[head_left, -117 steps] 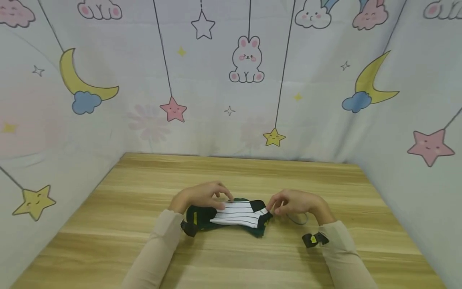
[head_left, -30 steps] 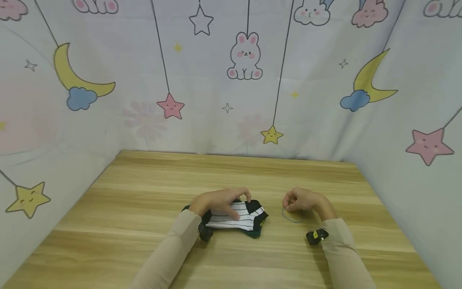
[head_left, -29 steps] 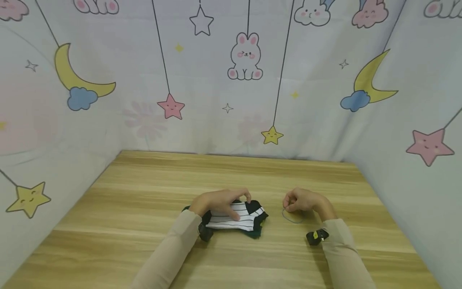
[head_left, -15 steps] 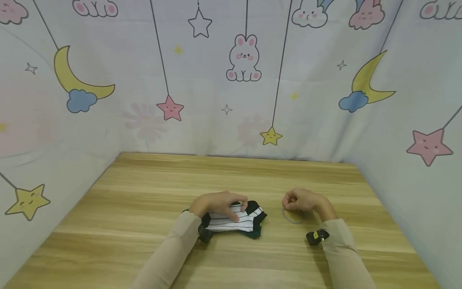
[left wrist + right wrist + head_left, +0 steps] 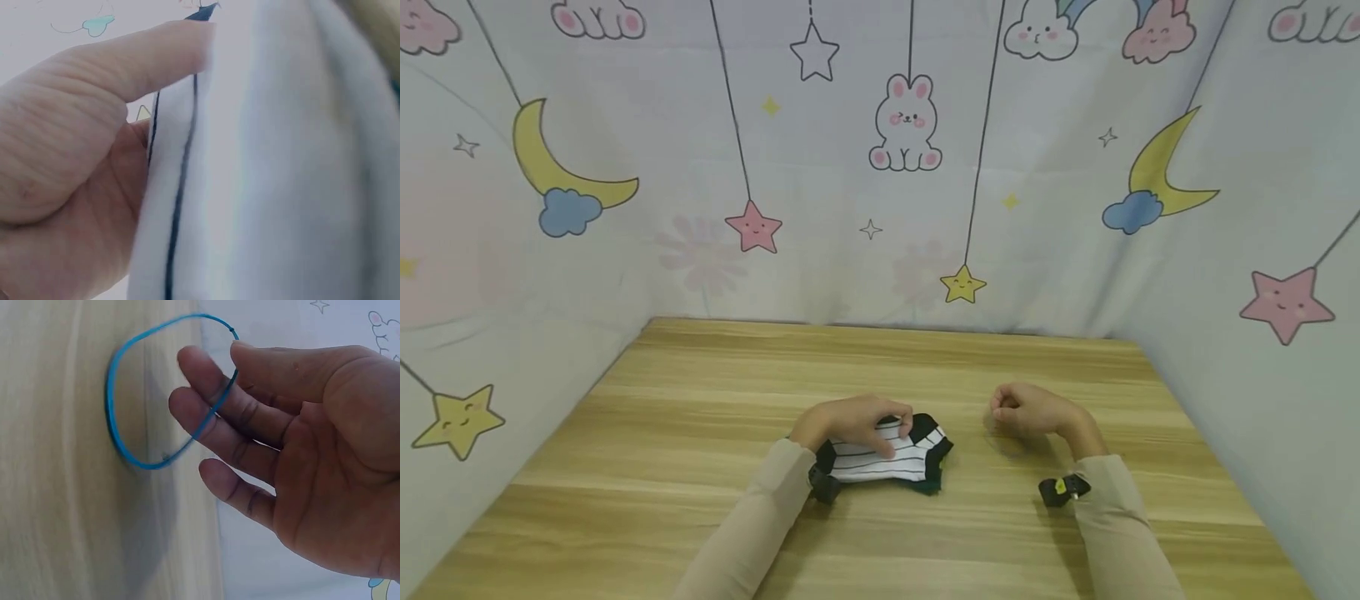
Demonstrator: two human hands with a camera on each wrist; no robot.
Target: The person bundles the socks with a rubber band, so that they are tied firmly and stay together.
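Striped sock, white with thin dark lines and black patches, lies on the wooden table, and across we go! Far out to the left of the sock, a yellow star smiles from the printed white curtain. Closer in, at the sock's near left, a beige left sleeve stretches up, with a black wrist device just beside the sock's left end. And there's the left hand, right over the sock: a narrow hold, thumb on the top face, fingers bent at the far edge, cloth between them in the left wrist view! Dark green fabric peeks out beneath the sock's near right corner. Beyond the sock, well up the curtain, sits a winking rabbit. Now right of the sock, clear of it: a blue elastic band, pinched at the thumb tip of the right hand, the index finger largely hidden, three other fingers loosely bent! Farther right of the sock come the second wrist device, the right sleeve and, farthest out, a pink star.
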